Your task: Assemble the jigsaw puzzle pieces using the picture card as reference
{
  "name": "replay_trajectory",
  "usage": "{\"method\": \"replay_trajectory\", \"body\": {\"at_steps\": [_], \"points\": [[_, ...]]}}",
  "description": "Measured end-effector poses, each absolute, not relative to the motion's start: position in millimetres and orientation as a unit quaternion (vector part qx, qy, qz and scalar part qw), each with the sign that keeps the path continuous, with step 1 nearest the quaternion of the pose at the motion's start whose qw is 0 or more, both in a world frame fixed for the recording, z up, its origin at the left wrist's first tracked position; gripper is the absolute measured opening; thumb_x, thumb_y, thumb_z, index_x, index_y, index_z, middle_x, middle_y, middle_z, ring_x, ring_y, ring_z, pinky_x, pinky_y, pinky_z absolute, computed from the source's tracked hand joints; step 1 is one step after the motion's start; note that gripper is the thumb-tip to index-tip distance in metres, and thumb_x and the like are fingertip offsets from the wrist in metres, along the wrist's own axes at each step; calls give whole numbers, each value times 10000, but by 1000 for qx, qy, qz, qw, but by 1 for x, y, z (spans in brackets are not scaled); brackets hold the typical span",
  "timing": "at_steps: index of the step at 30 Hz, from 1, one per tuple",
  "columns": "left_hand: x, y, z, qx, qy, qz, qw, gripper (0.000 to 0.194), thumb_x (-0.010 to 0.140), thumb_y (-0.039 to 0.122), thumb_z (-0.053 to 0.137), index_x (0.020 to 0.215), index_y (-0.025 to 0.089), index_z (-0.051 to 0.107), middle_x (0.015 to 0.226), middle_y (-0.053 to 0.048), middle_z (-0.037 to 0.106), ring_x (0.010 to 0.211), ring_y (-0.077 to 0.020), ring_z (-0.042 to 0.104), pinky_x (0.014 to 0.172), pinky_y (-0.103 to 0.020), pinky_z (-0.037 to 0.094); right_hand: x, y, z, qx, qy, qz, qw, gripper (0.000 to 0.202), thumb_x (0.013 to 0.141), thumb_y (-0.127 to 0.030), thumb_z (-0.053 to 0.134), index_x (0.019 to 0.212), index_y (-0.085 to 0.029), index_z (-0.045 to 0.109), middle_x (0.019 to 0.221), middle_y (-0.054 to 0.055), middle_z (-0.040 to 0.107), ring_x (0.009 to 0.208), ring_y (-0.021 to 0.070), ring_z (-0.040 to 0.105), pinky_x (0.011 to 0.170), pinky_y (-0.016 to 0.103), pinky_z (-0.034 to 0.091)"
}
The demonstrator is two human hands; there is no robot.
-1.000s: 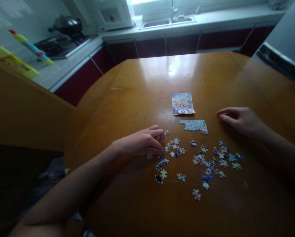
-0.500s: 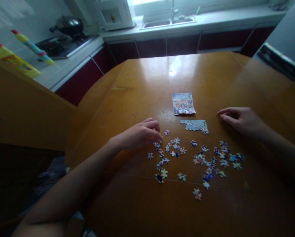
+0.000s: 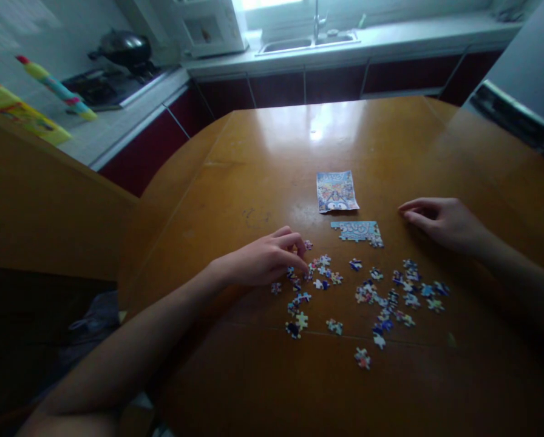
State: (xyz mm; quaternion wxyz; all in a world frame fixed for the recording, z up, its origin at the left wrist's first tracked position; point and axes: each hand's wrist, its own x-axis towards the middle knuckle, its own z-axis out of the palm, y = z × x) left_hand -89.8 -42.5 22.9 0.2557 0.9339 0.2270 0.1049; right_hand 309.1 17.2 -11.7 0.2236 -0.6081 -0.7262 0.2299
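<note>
My left hand (image 3: pixel 278 258) reaches over the left group of puzzle pieces (image 3: pixel 323 267), palm down and fingers bent but apart. Its lowest fingertip touches or nearly touches a piece; the hand covers some of the others. To the right, my right hand (image 3: pixel 442 223) rests on the table, loosely curled, with a gap between thumb and forefinger and nothing visible in it. Between the hands lies a joined strip of puzzle (image 3: pixel 357 230), light blue with lettering. Just beyond it is a creased picture sheet (image 3: pixel 337 192) with similar lettering.
More loose pieces (image 3: pixel 385 300) spread over the right part of the wooden table (image 3: pixel 254 164), and a single piece (image 3: pixel 362 358) lies nearer me. Behind are a counter with a sink (image 3: pixel 308 44), a stove with a wok (image 3: pixel 125 47), and bottles (image 3: pixel 56 88) at left.
My left hand has moved slightly right and nearer to me, further over the pieces. My right hand stays in place, and the view has shifted a little.
</note>
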Motion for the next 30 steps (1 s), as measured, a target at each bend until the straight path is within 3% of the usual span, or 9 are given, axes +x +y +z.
{"method": "replay_trajectory", "body": {"at_steps": [15,20,30], "points": [[-81,-43,14,932,254,148,211,235,962,167,538,1113,257,694,1118,-84,565,1084,-220,470,982,-379,468,308,16,-11,-602,-727,238,227,331,838,-375,591,1010,-139,748,967,118,759,811,229,674,733,351,493],[-78,-47,10,940,267,128,168,402,943,183,578,1321,319,596,1198,-85,536,1100,-240,440,1019,-413,455,308,16,-9,-602,-728,239,223,331,842,-373,592,1015,-137,747,976,119,757,830,234,672,740,354,490],[-78,-47,12,946,254,135,150,375,955,222,594,1308,346,599,1208,-76,520,1115,-235,437,1027,-398,457,308,16,-11,-600,-729,236,230,284,839,-393,601,977,-189,742,931,87,758,788,235,673,729,365,514]]}}
